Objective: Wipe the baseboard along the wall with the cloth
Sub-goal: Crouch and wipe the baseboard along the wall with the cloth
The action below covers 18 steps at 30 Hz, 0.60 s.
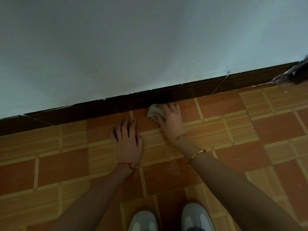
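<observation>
Pale wall (133,47) fills the upper half of the view, meeting a floor (66,164) of orange and wood-look tiles with thin striped borders. Between them runs the dark brown baseboard (100,109), slanting up from left to right, with flecks of white paint along its top edge and a thin crack line near its right part.

Right hand (170,120) grips a small crumpled white cloth (154,111), fingers curled over it, with the cloth bunched at the foot of the baseboard where it meets the floor. The fingertips of that hand reach the base of the board. Two gold bracelets (196,155) sit on that wrist and forearm.

Left hand (127,140) lies flat on the floor with fingers spread and holds nothing; it is just beside the right hand, a little nearer the person and short of the baseboard. A red string (124,164) circles its wrist.

At the bottom edge, the toes of two grey-and-white shoes (143,220) point toward the wall. Far right, a dark object (298,72) with frayed greyish strands rests against the baseboard; I can't tell what it is
</observation>
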Available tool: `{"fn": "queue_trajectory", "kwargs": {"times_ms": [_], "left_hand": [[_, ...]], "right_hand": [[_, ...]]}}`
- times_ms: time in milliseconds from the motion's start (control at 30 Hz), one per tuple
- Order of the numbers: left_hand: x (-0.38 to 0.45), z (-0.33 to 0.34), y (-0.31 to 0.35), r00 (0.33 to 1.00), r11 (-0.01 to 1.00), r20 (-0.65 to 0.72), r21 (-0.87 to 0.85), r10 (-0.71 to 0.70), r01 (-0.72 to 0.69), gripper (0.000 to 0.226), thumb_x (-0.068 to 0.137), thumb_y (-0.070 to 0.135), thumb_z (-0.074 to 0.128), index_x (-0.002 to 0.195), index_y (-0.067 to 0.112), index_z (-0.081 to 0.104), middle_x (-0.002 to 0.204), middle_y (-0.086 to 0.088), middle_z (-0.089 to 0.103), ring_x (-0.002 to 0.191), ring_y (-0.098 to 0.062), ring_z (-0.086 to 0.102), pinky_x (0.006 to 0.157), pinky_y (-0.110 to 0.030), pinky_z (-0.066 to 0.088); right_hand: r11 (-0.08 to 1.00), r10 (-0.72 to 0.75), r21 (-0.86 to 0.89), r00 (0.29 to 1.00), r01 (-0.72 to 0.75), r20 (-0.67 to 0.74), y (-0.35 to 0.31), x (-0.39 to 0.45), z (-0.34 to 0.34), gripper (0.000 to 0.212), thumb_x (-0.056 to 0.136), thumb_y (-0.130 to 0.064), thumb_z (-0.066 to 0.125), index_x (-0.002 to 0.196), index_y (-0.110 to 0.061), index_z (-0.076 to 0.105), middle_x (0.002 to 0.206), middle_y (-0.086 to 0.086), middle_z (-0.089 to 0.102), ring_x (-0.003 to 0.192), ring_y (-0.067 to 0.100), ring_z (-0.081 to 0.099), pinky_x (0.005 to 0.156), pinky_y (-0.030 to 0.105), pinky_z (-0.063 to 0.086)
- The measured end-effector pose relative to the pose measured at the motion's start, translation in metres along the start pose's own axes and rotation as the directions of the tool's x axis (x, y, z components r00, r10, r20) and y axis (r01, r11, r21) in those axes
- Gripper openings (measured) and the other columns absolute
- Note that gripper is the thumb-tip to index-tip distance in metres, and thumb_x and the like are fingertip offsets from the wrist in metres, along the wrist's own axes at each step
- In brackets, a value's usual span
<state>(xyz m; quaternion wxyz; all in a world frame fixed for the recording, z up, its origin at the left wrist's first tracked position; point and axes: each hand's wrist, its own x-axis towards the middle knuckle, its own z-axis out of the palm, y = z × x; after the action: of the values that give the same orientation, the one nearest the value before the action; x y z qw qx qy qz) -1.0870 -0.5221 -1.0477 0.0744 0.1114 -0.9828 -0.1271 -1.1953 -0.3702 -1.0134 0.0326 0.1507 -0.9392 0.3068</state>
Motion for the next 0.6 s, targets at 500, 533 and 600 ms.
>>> {"fn": "queue_trajectory", "kwargs": {"times_ms": [500, 533, 600], "left_hand": [[0.011, 0.005, 0.04, 0.998, 0.994, 0.004, -0.089, 0.062, -0.062, 0.051, 0.095, 0.029, 0.038, 0.142, 0.013, 0.049, 0.145, -0.011, 0.047, 0.134, -0.034, 0.042, 0.114, -0.062, 0.027], [0.013, 0.007, 0.047, 0.997, 0.993, 0.016, -0.096, 0.074, -0.072, 0.052, 0.095, 0.03, 0.038, 0.143, 0.014, 0.049, 0.145, -0.01, 0.047, 0.133, -0.034, 0.043, 0.114, -0.061, 0.027], [0.017, 0.012, 0.061, 0.995, 0.991, 0.032, -0.104, 0.089, -0.085, 0.052, 0.094, 0.031, 0.039, 0.142, 0.015, 0.05, 0.144, -0.01, 0.048, 0.132, -0.034, 0.043, 0.113, -0.06, 0.029]], "right_hand": [[0.963, 0.242, -0.091, 0.964, -0.252, -0.111, 0.056, 0.008, -0.045, 0.032, 0.088, -0.013, 0.065, 0.119, -0.005, 0.06, 0.117, 0.018, 0.056, 0.105, 0.033, 0.046, 0.086, 0.031, 0.036], [0.978, 0.184, -0.089, 0.981, -0.188, -0.057, 0.052, 0.007, -0.042, 0.032, 0.087, -0.013, 0.066, 0.118, -0.006, 0.061, 0.117, 0.017, 0.056, 0.105, 0.033, 0.046, 0.086, 0.033, 0.038], [0.992, 0.081, -0.094, 0.996, -0.078, 0.033, 0.046, 0.007, -0.039, 0.033, 0.085, -0.013, 0.069, 0.117, -0.006, 0.062, 0.115, 0.017, 0.058, 0.106, 0.035, 0.049, 0.088, 0.04, 0.043]]}}
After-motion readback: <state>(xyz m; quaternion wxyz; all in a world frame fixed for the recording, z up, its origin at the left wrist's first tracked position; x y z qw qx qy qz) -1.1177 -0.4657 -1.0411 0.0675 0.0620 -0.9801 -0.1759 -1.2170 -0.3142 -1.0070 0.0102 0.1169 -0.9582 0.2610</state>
